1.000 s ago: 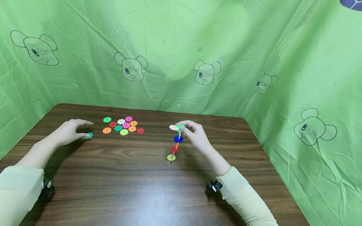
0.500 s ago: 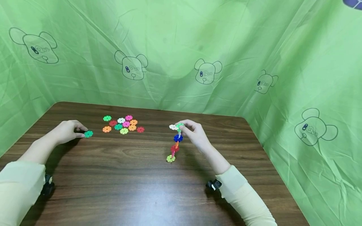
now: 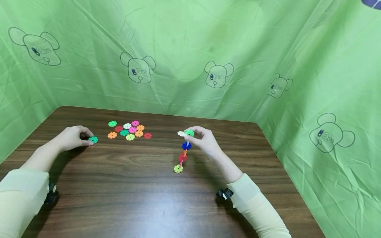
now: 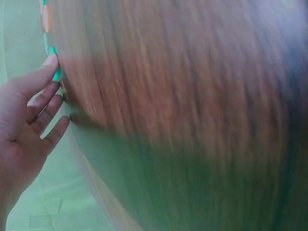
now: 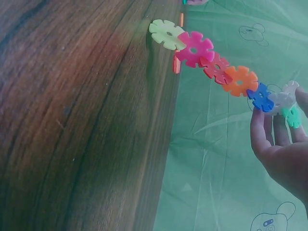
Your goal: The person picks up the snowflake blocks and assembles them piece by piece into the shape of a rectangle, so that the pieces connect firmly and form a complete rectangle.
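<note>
At the left of the head view, my left hand (image 3: 71, 138) pinches a teal notched plastic disc (image 3: 94, 139) between thumb and fingers. In the left wrist view this teal disc (image 4: 56, 71) shows edge-on beside the thumb tip. My right hand (image 3: 206, 142) holds the upper end of a chain of interlocked notched discs. A light green disc (image 3: 189, 133) and a white disc (image 3: 181, 134) sit at its fingertips. Below hang a blue disc (image 3: 186, 146), then orange, red (image 3: 183, 157) and pink (image 5: 193, 49) ones. A yellow-green disc (image 3: 178, 168) forms the lower end.
Between the hands, towards the back of the brown wooden table (image 3: 134, 191), lies a loose group of several notched discs, among them a white one (image 3: 127, 126), a red one (image 3: 148, 135) and an orange one (image 3: 112, 135). A green curtain (image 3: 178, 39) hangs behind the table.
My left fingers, spread apart a second ago with the thumb by the teal disc, have come together on it. The chain's lower end has swung slightly left and nearer; the right hand barely moved.
</note>
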Demonstrator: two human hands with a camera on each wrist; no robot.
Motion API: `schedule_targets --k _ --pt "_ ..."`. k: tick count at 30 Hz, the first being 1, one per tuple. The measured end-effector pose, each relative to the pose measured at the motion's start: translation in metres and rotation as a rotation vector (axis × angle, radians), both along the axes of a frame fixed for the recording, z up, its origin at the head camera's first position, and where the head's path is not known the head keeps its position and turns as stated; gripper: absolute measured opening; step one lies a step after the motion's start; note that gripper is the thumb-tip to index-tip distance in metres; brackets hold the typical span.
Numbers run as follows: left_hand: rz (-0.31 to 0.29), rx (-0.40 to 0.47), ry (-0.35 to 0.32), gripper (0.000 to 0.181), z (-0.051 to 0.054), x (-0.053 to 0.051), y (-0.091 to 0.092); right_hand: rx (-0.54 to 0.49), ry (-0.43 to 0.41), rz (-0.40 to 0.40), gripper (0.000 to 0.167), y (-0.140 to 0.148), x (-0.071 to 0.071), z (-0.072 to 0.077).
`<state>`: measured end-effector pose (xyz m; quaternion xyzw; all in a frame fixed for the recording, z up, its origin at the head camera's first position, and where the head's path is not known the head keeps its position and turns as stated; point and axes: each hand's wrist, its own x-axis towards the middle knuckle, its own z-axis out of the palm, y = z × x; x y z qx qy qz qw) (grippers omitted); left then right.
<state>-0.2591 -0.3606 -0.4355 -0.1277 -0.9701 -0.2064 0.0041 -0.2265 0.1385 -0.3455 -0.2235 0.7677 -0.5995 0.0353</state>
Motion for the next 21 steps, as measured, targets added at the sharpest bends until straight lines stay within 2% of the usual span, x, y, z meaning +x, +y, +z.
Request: schedule_targets --k 6,11,16,21 --pt "-0.016 0.004 0.033 0.019 0.006 -0.002 0.011 -0.063 -0.036 0.027 0.023 -0.001 0.000 0.000" --pt "-0.020 0.006 0.077 0.012 0.018 -0.003 0.027 -0.096 -0.055 0.042 0.022 -0.001 -0.003 -0.001" --pt "-0.012 0.044 0.140 0.010 0.035 0.000 0.050 -0.065 -0.052 0.064 0.023 -0.002 -0.004 -0.001" --pt "-0.044 0.065 0.249 0.011 0.048 0.008 0.079 0.002 -0.016 0.080 0.023 -0.002 -0.001 0.003"
